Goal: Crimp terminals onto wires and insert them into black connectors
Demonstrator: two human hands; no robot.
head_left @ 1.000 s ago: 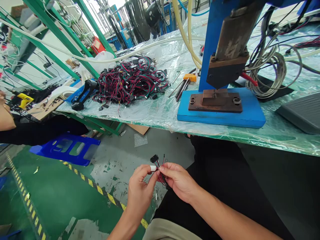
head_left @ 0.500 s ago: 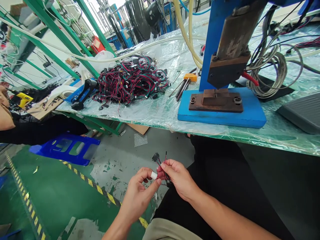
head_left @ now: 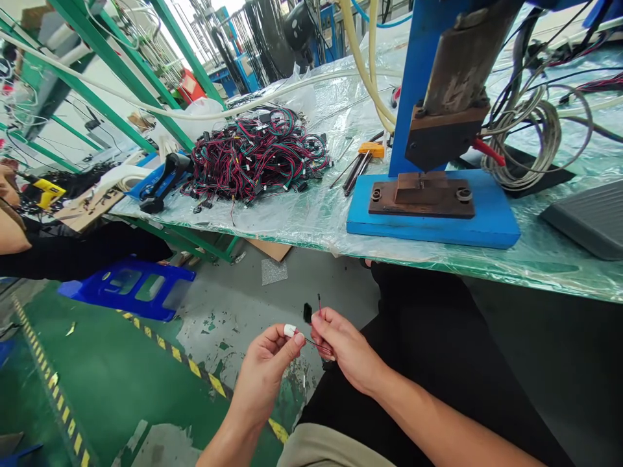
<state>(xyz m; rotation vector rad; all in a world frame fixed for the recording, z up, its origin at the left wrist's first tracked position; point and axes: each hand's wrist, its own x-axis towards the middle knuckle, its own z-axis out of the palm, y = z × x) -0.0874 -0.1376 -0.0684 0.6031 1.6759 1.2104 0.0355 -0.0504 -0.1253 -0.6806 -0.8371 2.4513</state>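
Two hands, left hand [head_left: 265, 371] and right hand [head_left: 344, 351], pinch one wire lead [head_left: 307, 313] in closed fingers below the table [head_left: 302, 217], which carries a wire pile [head_left: 257, 155] and blue press [head_left: 487, 224].

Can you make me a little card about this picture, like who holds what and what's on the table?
Left hand: pinches a thin wire of the small wire set; white cap on one fingertip
Right hand: holds the small wire set, black plug on top
Table: covered in clear plastic
On table: wire pile, blue press
Far left: another person's arm
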